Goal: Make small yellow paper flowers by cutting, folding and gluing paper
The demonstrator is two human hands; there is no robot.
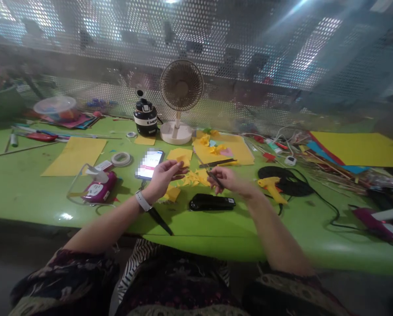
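Note:
My left hand (pixel 165 175), with a white watch on the wrist, pinches a small yellow paper piece (pixel 182 162) above the green table (pixel 25 193). My right hand (pixel 224 179) is closed round a thin dark stick-like tool (pixel 212 175). Between and under the hands lies a heap of yellow paper scraps (pixel 193 177). A black stapler (pixel 212 202) lies just in front of my right hand. A phone (pixel 149 164) with a lit screen lies beyond my left hand.
A yellow glue gun (pixel 271 186) with a black cord lies to the right. A small fan (pixel 180 98) and a black jug (pixel 145 118) stand at the back. Yellow sheets (pixel 74 154), tape rolls, a purple device (pixel 99 189) and sticks lie about. Black scissors (pixel 160 220) overhang the near edge.

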